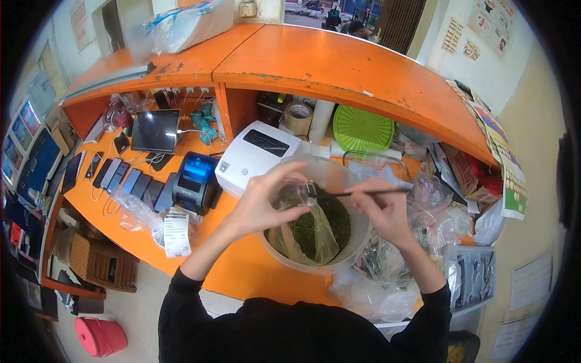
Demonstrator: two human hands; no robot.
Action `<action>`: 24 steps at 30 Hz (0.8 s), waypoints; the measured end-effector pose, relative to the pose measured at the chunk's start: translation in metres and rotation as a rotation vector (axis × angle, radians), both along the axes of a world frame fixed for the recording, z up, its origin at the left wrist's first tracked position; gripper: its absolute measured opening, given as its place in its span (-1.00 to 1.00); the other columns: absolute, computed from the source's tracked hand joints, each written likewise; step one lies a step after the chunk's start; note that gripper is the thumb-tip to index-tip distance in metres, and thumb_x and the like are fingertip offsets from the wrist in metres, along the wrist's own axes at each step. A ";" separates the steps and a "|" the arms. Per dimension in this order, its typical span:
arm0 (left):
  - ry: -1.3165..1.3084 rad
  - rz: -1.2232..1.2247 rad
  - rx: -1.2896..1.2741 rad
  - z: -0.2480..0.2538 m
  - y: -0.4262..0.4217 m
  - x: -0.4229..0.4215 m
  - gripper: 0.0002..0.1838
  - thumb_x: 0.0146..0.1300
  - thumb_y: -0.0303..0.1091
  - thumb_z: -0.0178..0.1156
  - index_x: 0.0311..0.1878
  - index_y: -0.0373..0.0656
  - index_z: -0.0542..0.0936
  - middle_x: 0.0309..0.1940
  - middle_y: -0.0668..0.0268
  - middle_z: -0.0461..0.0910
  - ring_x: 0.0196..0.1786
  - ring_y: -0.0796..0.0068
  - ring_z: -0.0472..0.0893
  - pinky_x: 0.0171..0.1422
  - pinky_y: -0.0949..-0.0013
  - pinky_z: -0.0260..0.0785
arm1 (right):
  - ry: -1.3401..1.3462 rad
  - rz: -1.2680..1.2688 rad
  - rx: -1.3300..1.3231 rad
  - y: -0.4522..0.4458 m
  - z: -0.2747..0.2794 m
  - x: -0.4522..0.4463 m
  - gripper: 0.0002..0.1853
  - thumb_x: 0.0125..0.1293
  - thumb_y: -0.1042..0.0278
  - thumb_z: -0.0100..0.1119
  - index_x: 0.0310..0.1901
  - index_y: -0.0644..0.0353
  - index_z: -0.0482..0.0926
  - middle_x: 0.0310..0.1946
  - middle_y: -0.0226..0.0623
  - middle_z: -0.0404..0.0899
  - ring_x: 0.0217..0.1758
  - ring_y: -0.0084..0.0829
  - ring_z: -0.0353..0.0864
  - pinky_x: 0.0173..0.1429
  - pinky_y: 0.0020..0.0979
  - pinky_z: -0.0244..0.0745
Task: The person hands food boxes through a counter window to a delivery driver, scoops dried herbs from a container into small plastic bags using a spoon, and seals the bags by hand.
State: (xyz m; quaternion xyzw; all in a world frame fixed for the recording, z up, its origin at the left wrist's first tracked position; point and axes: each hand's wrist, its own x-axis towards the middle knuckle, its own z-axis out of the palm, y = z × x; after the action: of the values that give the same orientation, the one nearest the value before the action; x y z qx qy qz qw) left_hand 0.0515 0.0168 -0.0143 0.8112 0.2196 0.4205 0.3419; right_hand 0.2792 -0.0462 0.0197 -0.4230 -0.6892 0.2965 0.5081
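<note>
My left hand [260,202] curves its thumb and fingers around a small clear container [307,192] above a large translucent tub. In my right hand [384,209] is a long, thin dark-handled tool [345,193], held nearly level. Its far end reaches the small container, though its exact shape there cannot be made out. Below both hands, the tub [361,242] holds finely broken green material [339,218]. A pale see-through bag [321,239] lies inside the tub, on the green material.
A white label printer [254,154] and a blue-black printer [195,181] stand left of the tub. Several phones [130,181] and a tablet [155,130] lie farther left. Plastic bags [387,266] crowd the right side. An orange shelf [339,60] overhangs the back. A green lid [363,128] leans beneath it.
</note>
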 end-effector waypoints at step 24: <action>0.083 -0.225 -0.651 0.001 0.002 -0.066 -0.46 0.05 -0.67 0.19 0.16 -0.31 0.36 -0.13 0.19 0.58 -0.06 0.46 0.56 0.08 0.41 0.38 | -0.155 -0.071 0.033 0.021 0.062 0.003 -0.77 0.19 0.34 0.18 -0.50 0.36 0.56 -0.67 -0.41 0.49 -0.61 -0.66 0.40 -0.51 -0.56 0.27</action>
State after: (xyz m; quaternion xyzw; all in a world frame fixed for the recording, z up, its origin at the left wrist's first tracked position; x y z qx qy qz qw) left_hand -0.0145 0.0185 -0.0137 0.6950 0.2653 0.2548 0.6177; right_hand 0.2821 -0.0255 0.0817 -0.4604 -0.7158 0.2334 0.4703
